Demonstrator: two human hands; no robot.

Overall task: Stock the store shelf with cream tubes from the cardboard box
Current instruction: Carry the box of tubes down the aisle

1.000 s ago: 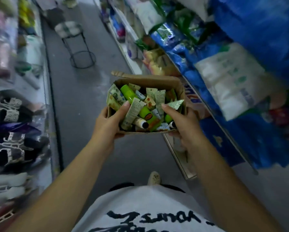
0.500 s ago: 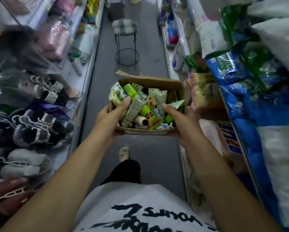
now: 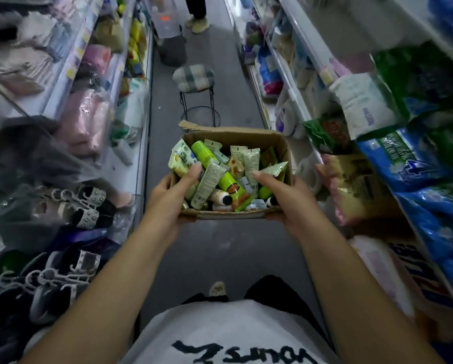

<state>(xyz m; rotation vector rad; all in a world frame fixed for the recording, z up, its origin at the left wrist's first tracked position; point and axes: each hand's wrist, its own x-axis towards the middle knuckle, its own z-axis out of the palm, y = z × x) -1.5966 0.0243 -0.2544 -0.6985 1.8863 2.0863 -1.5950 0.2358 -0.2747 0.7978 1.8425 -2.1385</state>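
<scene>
Both hands clamped on cardboard box (image 3: pixel 249 137): left hand (image 3: pixel 169 198) at left wall, right hand (image 3: pixel 283 199) at right wall, thumbs inside. Cream tubes (image 3: pixel 220 174) heaped in box, held above aisle floor (image 3: pixel 236 248), between shelves.

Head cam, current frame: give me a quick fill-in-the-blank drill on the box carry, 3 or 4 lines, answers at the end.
1. The cardboard box is held by ____ hands at once.
2. The thumbs of the left hand and the right hand hook over the box's near rim and rest on the ____ inside.
3. In the aisle straight beyond the box stands a cushioned ____ on a thin metal frame.
4. The box's top is ____, its contents in plain view.

Missing words: both; cream tubes; stool; open
</scene>
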